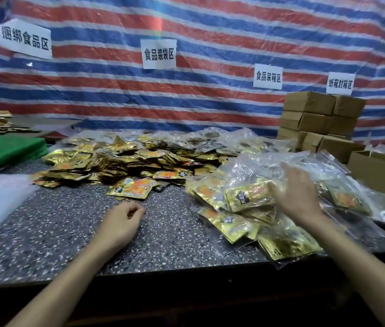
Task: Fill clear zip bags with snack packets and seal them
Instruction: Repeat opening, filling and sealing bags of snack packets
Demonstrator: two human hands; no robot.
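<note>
Bags (245, 197) lie filled under the right hand (297, 194), grip released; left hand (120, 220) slack, empty. Next, probably: fresh bag, packets (125, 159).

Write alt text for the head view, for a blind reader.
A person's right hand, fingers spread, reaches over a pile of clear bags filled with gold snack packets; the left hand rests loosely curled on the speckled table. Behind, loose packets are heaped; cardboard boxes stand stacked at right.

Loose packets (125, 159) lie left of filled bags (253, 208); boxes (316, 119) stand behind.
</note>
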